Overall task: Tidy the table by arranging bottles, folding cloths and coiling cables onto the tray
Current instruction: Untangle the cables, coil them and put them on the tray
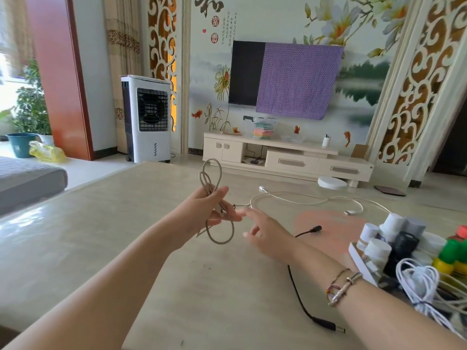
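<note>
Head view: left hand (209, 208) at frame centre is clenched around a beige cable (214, 198), gathered into loops — one set sticks up above the fist, another hangs below it, clear of the table (101, 236). The free tail runs right from the fist along the tabletop toward a white cable (303, 198) lying loose in mid-right frame; whether the two are one cord or separate, can't tell. Right hand (262, 233) sits just right of the fist, fingers straight and spread, gripping nothing, fingertips near the tail.

A black cable (300, 299) lies uncoiled on the table, passing under the right forearm, plug end at lower centre. Tray (361, 263) at the right edge already holds white-capped bottles (379, 246) and green and yellow caps; a coiled white cord (417, 279) lies at its near edge. A pink mat shows beside the tray.

Handling judgement: the cable looks light, limp and thin with a little spring, so loops will likely pop open if the pinch loosens. Best hold is at the crossing where loops meet — the other hand feeding the tail in. Smooth jacket may slip; plug ends are the stiff parts.
</note>
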{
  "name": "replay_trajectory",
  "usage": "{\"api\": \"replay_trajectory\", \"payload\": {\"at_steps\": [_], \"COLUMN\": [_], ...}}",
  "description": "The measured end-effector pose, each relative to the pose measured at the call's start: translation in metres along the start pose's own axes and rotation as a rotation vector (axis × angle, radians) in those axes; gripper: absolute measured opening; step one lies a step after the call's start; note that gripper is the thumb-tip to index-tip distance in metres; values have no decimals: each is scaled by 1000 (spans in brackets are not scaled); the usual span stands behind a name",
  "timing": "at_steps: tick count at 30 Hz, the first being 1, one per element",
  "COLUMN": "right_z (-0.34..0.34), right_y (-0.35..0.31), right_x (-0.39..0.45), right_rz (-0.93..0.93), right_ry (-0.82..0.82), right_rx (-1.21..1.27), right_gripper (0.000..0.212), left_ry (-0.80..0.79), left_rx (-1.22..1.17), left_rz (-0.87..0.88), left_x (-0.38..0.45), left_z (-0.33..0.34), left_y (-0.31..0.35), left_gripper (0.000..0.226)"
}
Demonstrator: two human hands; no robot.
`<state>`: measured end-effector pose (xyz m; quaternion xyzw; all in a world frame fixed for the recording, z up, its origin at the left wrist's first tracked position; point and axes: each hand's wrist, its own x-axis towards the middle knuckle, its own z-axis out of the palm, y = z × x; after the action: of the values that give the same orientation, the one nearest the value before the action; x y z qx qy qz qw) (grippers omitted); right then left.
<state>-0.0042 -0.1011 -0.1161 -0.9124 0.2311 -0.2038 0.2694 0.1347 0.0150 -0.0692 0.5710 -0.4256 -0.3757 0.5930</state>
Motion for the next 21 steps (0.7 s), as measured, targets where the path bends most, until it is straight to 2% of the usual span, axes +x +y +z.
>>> {"api": "replay_trajectory", "payload": {"at_steps": [5,8,10,12,14,16,18,21], "right_z": [12,17,22,26,26,22,19,15], "right_y": [4,0,-6,-19,-33,-39,-38,-33], "right_x": [4,8,14,21,27,30,31,25], "right_rz": [-54,-81,-34,111,294,368,398,373], "right_ry": [10,64,90,90,96,103,119,142], "right_rx": [-204,-222,-154,78,597,1084,1192,995], "right_gripper": [26,30,37,35,26,21,26,32], "left_ry": [-79,-130,-135,-129,-137,-140,-82,147], "left_rx": [-235,-310,-390,-473,-507,-513,-478,-227], "left_rz": [-50,-58,-69,-73,-74,-76,-83,-58], "left_x": [0,-2,-2,-2,-2,-2,-3,-1], "left_z": [-2,0,2,1,-2,-7,-9,-14], "left_y": [4,6,8,8,8,6,4,-3], "left_gripper": [19,21,22,24,24,23,24,25]}}
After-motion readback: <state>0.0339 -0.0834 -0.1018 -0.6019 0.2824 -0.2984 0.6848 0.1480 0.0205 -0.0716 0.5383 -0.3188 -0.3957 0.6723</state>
